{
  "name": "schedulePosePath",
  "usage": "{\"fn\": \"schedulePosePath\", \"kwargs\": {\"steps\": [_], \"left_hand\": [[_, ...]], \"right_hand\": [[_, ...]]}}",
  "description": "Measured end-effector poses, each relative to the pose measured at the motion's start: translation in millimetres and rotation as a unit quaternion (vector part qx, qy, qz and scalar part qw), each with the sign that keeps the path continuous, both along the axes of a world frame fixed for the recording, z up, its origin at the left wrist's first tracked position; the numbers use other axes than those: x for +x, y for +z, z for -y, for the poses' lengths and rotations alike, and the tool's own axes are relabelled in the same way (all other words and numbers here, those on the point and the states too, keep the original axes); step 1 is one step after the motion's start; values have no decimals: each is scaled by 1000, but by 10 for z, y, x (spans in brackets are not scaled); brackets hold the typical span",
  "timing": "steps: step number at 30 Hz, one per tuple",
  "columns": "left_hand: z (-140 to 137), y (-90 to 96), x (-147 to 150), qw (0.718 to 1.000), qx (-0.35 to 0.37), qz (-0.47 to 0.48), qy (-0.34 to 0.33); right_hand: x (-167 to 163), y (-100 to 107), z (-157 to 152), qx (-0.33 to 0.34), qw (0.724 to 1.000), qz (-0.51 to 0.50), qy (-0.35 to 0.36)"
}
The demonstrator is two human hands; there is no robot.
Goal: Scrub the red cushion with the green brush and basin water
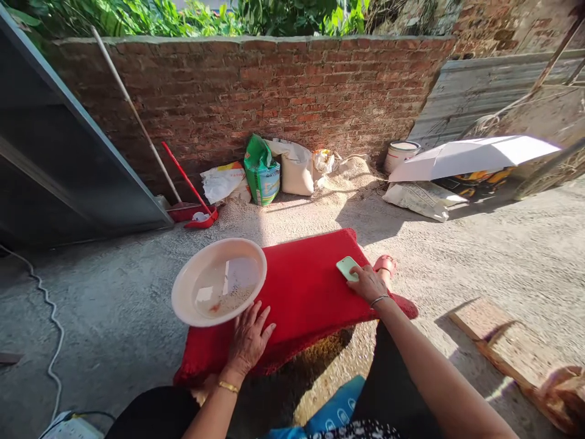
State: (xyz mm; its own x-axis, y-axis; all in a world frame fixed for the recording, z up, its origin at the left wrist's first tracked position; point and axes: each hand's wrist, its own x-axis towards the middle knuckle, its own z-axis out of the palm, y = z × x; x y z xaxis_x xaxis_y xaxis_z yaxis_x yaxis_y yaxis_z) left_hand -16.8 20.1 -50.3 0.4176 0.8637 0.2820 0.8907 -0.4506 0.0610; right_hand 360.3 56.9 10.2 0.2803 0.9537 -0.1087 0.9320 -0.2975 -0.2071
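A low table with a red cloth cover [304,283] stands in front of me. On its left end rests a pale pink basin [181,296] of clear water, with small bits lying at the bottom. My left hand [249,338] lies on the red cover beside the basin's near rim, fingers spread and holding nothing. Towards the table's right end is a light green smartphone [346,267]. My right hand [369,285] holds its near right edge, the thumb over its face and the other fingers partly hidden.
Against the brick wall [274,91] stand a green bag [262,174], a white sack [297,171] and a bucket [397,157]. A white umbrella [479,155] covers things at right. A red dustpan [201,222] sits at left; wooden blocks [521,350] lie at lower right.
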Motion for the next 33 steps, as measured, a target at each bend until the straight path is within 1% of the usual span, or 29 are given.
{"fn": "schedulePosePath", "kwargs": {"steps": [2,3,5,6,7,8,10,12,15,17,19,23,25,29,31,33], "left_hand": [[-4,-18,-5,1000,9,2,0],[-7,-30,-9,1000,14,2,-1],[-14,-56,-18,1000,23,1,-3],[-17,-68,-23,1000,27,0,-3],[-19,-78,-26,1000,29,-1,-2],[-19,-86,-29,1000,31,-2,0],[-15,-91,-31,999,32,-2,3],[-4,-79,-25,1000,30,-4,7],[18,-38,-5,1000,20,-10,10],[33,-1,14,1000,10,-15,16],[45,36,36,1000,-1,-19,22],[65,101,81,999,-26,-12,33],[72,120,95,999,-36,-4,36],[89,127,96,999,-35,16,35],[99,115,94,999,-26,27,33],[109,97,96,999,-22,37,33]], "right_hand": [[415,34,83,-10,997,16,-78],[569,53,132,-9,993,23,-115],[737,88,210,3,985,31,-169],[744,102,229,15,984,31,-175],[699,112,229,29,985,26,-167],[607,117,209,44,988,15,-144],[311,108,120,72,995,-16,-69],[-55,69,2,89,995,-48,12],[-486,-29,-128,84,989,-68,103],[-574,-95,-150,73,987,-65,130],[-496,-145,-126,65,989,-56,123],[-156,-195,-20,44,997,-39,57],[-52,-203,20,38,998,-36,37],[-13,-190,28,22,998,-15,49],[-10,-147,1,-2,999,-3,52],[-26,-64,-41,-36,999,4,35]]}}
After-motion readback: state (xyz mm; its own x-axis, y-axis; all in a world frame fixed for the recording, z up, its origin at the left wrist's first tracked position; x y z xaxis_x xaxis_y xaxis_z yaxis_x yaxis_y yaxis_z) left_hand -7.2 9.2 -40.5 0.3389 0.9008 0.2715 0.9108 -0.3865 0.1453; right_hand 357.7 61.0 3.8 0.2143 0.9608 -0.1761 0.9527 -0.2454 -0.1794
